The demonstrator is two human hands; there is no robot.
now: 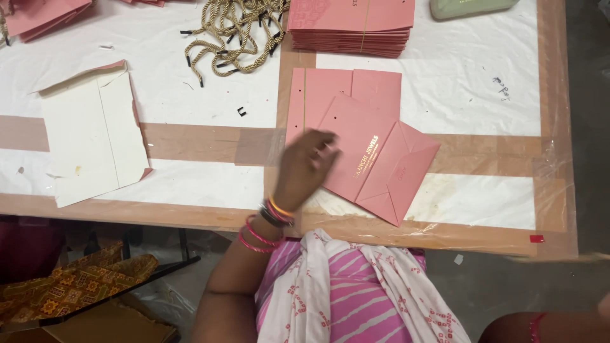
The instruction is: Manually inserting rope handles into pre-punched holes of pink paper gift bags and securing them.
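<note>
Left hand (305, 166) blurred, fingers loosely spread, resting on near edge of flattened pink paper bag (378, 166) at table (553, 127) front. Second pink bag (330, 95) beneath, stack (349, 28) behind, gold cords (232, 32) left. Right hand outside view.

Matt pink paper bags (375, 162) lie flat near the tabletop's (483, 95) front edge, which is white paper under glossy clear film with brown tape, while twisted, slightly shiny golden cords (232, 28) sit at its far edge.
</note>
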